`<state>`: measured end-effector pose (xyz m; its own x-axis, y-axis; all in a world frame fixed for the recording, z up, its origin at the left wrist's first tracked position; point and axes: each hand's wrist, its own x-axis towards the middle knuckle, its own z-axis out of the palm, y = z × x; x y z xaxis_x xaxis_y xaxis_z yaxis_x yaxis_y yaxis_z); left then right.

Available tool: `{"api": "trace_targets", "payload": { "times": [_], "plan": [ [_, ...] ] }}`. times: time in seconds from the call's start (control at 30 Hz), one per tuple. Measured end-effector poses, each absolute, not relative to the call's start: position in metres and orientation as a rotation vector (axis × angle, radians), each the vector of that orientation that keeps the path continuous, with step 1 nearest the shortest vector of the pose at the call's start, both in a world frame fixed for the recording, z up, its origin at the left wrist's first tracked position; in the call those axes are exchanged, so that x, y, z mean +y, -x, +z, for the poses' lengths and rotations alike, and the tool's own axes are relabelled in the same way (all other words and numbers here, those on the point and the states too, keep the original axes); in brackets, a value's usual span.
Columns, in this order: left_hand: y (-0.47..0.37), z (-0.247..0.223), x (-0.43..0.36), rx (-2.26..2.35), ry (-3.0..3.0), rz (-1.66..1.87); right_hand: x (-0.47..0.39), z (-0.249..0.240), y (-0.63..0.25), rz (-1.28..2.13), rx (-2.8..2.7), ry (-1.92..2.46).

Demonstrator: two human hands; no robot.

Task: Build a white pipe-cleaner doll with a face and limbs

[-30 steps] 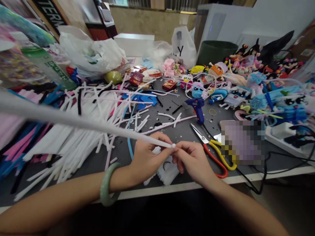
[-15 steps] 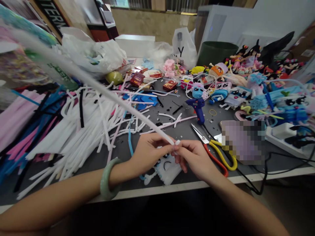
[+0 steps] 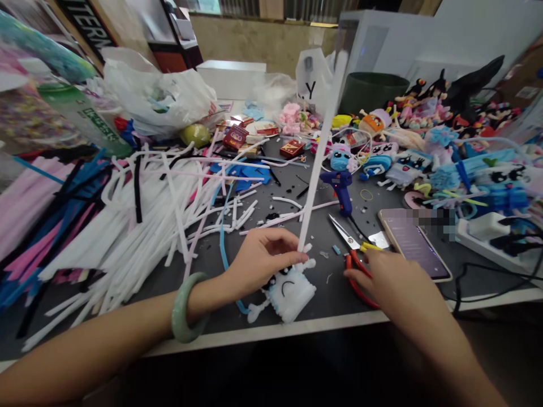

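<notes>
My left hand (image 3: 265,257) pinches a long white pipe cleaner (image 3: 320,169) near its lower end; the stem stands almost upright, and a short bent end shows by the fingertips. Below that hand lies a white fuzzy figure (image 3: 292,294) with a curved black mouth, partly covered by the fingers. My right hand (image 3: 403,288) is closed over the handles of the scissors (image 3: 345,234), with the thumb by the red handle and the yellow one mostly hidden. The scissors lie flat, blades pointing away to the left.
White pipe cleaners (image 3: 139,226) are heaped on the left. A blue glue gun (image 3: 341,189) stands beyond the scissors, and a phone (image 3: 418,246) lies right of them. Finished plush figures (image 3: 409,167) crowd the back right, near a power strip (image 3: 492,237) with cables.
My right hand has left the pipe cleaner and moved right onto the scissors' handles. The pipe cleaner, still in my left hand, has swung from leaning left to nearly upright.
</notes>
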<state>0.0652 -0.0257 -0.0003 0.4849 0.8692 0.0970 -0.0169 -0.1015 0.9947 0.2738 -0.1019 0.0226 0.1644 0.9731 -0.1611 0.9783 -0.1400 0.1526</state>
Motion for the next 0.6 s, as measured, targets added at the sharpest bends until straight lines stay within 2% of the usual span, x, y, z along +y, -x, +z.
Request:
{"api": "trace_targets", "payload": {
  "times": [0.3, 0.6],
  "plan": [
    [-0.065, -0.005, -0.023, 0.773, -1.440, 0.873, -0.112, -0.003, -0.302, 0.028, 1.926, -2.232],
    [-0.064, -0.009, -0.021, 0.767, -1.444, 0.822, -0.094, 0.005, -0.310, -0.206, 1.757, -2.188]
  ]
}}
